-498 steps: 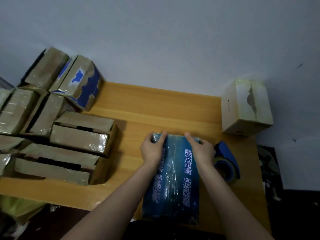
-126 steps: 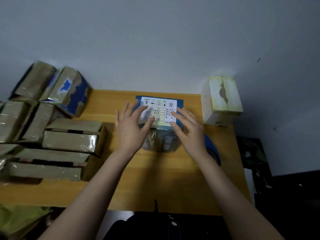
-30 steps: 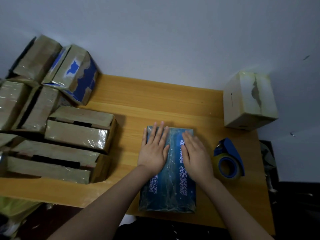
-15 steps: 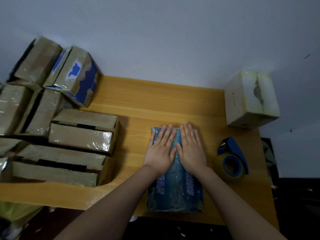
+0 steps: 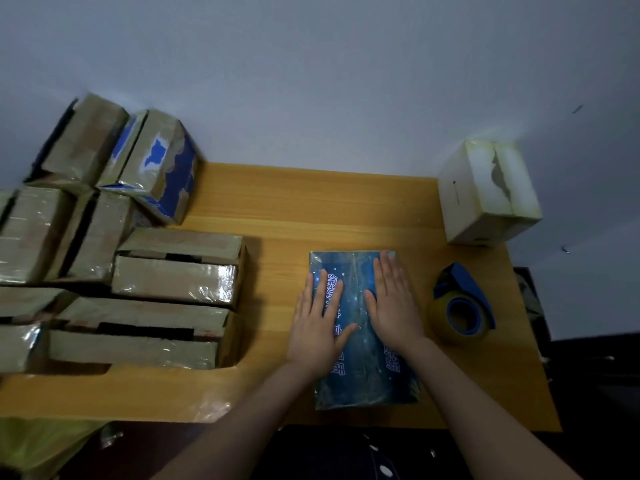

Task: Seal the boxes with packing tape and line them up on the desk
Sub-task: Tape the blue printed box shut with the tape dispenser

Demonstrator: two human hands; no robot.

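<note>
Pale grey wall backs the wooden bench, and on it the two hands have parted since half a second ago: then they lay side by side, touching, over the far end of the blue box; now a strip of its glossy, film-covered top shows between them. The box itself has kept its place, lying lengthwise toward the bench's near right corner, its near end close to the near edge.

Along the left side of the bench sits a crowd of brown taped boxes, some stacked, with a blue-and-brown box tilted against the wall at the far left. A white box with a torn top stands at the far right corner. Just right of the blue box, apart from it, lies a blue tape dispenser with a yellowish roll. Something yellow-green shows below the near left edge; I cannot tell what it is.

The left grip lies palm down, fingers straight and slightly spread, on the box's left half, its outer side past the box's left edge, thumb angled inward. The right grip presses flat on the right half, fingers straight and together, tips near the box's far right corner. Both grips are flat and hold nothing
</note>
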